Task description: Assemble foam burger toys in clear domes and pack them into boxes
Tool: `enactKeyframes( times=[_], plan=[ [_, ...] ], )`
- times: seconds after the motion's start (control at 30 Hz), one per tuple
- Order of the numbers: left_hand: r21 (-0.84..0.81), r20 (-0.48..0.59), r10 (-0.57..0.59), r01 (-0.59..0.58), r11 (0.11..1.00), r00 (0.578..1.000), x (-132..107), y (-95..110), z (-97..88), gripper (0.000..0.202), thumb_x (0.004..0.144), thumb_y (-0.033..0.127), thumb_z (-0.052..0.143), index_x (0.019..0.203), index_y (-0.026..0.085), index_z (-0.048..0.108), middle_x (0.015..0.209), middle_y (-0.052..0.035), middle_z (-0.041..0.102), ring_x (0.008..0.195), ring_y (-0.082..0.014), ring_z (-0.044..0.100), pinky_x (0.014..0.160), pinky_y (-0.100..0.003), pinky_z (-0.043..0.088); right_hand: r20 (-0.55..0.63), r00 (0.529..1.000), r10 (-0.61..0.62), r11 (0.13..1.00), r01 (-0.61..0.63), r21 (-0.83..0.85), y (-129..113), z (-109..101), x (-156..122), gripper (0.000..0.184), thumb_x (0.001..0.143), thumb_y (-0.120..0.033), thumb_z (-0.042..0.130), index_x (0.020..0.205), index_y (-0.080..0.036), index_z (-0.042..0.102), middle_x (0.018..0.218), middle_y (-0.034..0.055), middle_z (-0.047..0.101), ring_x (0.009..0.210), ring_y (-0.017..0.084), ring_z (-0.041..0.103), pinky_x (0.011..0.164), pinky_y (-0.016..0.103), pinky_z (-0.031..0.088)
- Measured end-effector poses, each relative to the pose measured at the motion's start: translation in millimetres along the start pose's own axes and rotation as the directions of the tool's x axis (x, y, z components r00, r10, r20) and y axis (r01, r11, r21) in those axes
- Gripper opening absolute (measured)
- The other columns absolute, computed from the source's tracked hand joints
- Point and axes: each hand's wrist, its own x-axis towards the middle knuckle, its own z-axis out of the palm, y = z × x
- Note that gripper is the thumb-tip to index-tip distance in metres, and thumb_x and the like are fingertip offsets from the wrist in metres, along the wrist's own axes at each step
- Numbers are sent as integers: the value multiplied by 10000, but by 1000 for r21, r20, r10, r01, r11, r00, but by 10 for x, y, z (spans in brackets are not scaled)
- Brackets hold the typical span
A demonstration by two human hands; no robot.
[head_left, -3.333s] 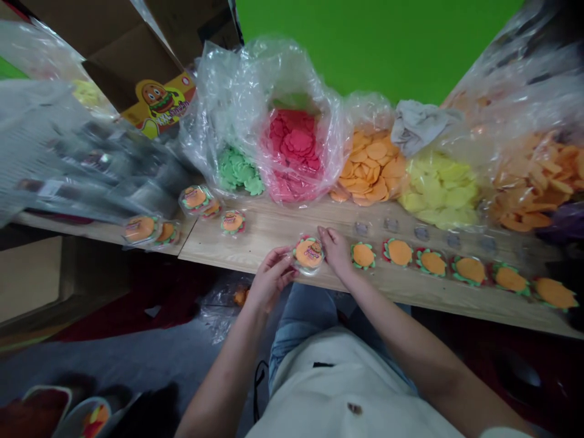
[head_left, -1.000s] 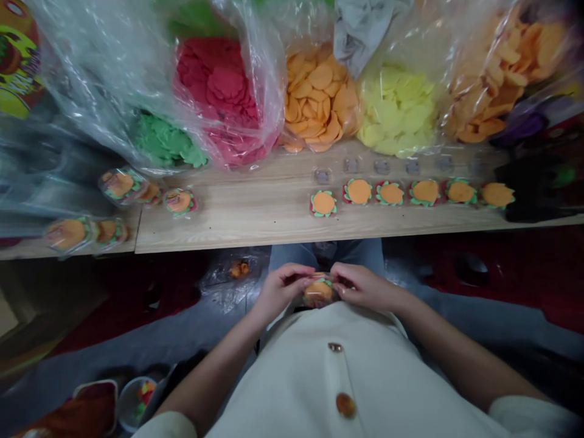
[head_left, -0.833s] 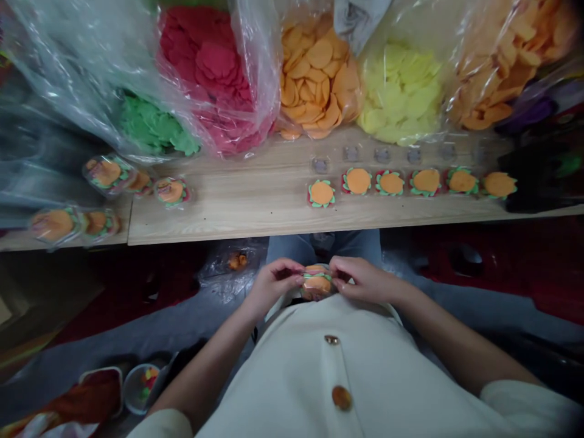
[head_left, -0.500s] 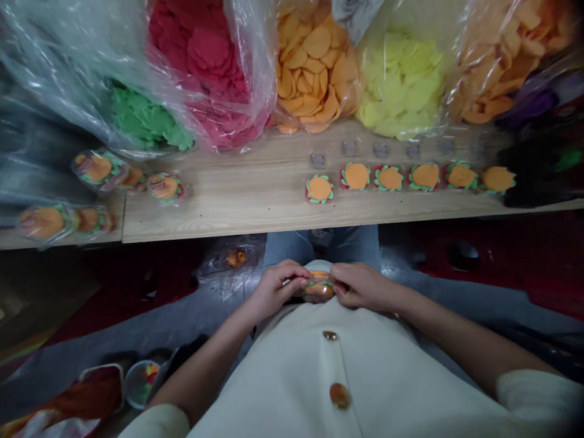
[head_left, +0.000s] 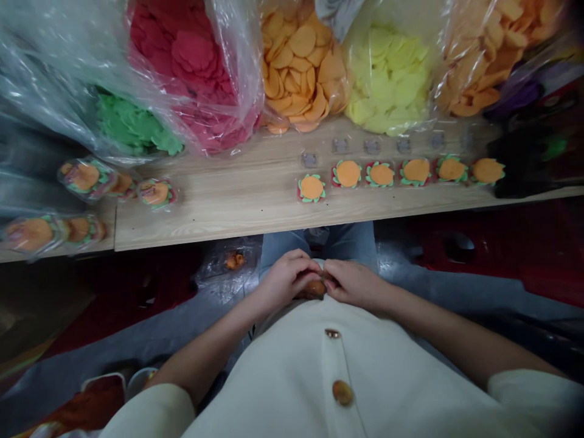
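Observation:
Both my hands meet close to my body, below the edge of the wooden table (head_left: 237, 207). My left hand (head_left: 287, 281) and my right hand (head_left: 351, 283) are closed around a small burger-shaped piece in a clear case (head_left: 314, 288); only its orange top shows between the fingers. On the table beyond, a row of several orange discs on green and red petal layers (head_left: 381, 173) lies to the right. Small clear lids (head_left: 340, 145) sit in a line behind that row.
Clear plastic bags along the back hold green pieces (head_left: 132, 125), red pieces (head_left: 191, 67), orange pieces (head_left: 296, 61) and yellow pieces (head_left: 387, 79). Several packed cases (head_left: 84, 176) lie at the table's left. A plastic bag (head_left: 228, 264) lies on the floor near my knee.
The cased burger piece came off the table edge down to my lap. Since half a second ago my fingers have closed tighter over it, hiding most of it. The view has tilted down.

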Motion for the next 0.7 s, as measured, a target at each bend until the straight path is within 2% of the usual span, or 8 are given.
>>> enactKeyframes(
  times=[0.13, 0.23, 0.3, 0.4, 0.47, 0.53, 0.63, 0.7],
  plan=[
    [-9, -24, -32, 32, 999, 999, -16, 4, 41, 180, 825, 308, 519, 835, 209, 668, 856, -51, 596, 842, -160, 522, 790, -285, 407, 3, 999, -39, 999, 39, -18, 9, 29, 20, 43, 789, -206, 443, 755, -193, 467, 700, 11, 523, 614, 127, 440, 548, 244, 259],
    [-174, -27, -121, 115, 978, 992, 49, -101, 12, 240, 802, 388, 541, 791, 190, 675, 816, -48, 612, 812, -158, 539, 776, -279, 416, -20, 996, -87, 990, 89, 111, 96, 6, 92, 55, 762, -167, 446, 715, -194, 453, 672, -16, 493, 599, 108, 416, 546, 225, 270],
    [-407, -20, -263, 232, 883, 965, 82, -213, -33, 359, 820, 476, 476, 846, 176, 672, 878, -60, 634, 836, -164, 559, 786, -286, 427, -67, 993, -100, 966, 113, 235, 215, 6, 151, 85, 735, -149, 454, 671, -193, 421, 638, -36, 459, 587, 97, 398, 542, 212, 280],
    [-686, 86, -412, 354, 636, 907, 82, -307, -119, 499, 840, 547, 378, 999, 149, 634, 1028, -102, 630, 908, -192, 574, 818, -331, 437, -167, 985, -32, 915, 96, 391, 425, 28, 189, 129, 744, -195, 463, 642, -197, 384, 597, -48, 413, 563, 95, 372, 521, 209, 281],
    [-713, 122, -362, 336, 616, 924, 93, -254, -173, 435, 791, 475, 534, 1075, 152, 599, 1106, -108, 607, 986, -210, 559, 874, -350, 419, -250, 967, 44, 875, 83, 478, 523, 34, 169, 150, 775, -250, 452, 649, -202, 386, 598, -42, 414, 556, 101, 378, 513, 216, 296],
    [-688, 78, -261, 242, 684, 962, 167, -113, -202, 476, 697, 319, 691, 1135, 186, 562, 1195, -91, 563, 1082, -220, 516, 942, -354, 381, -356, 927, 122, 833, 99, 544, 545, 21, 127, 169, 806, -308, 431, 673, -208, 403, 618, -27, 444, 567, 116, 412, 526, 232, 333],
    [-711, 5, -148, 108, 695, 989, 412, 159, -176, 618, 650, 218, 731, 1217, 241, 486, 1279, -75, 498, 1110, -220, 502, 949, -359, 386, -531, 824, 196, 810, 169, 561, 481, -60, 49, 212, 830, -383, 406, 700, -218, 428, 632, -7, 489, 579, 138, 449, 552, 261, 378],
    [-733, -31, -121, 60, 678, 992, 616, 311, -124, 644, 670, 214, 713, 1248, 261, 432, 1284, -74, 486, 1078, -207, 521, 911, -349, 420, -595, 781, 193, 838, 184, 513, 488, -201, -45, 222, 831, -406, 412, 717, -221, 459, 644, 6, 522, 595, 148, 470, 569, 273, 396]
  ],
)
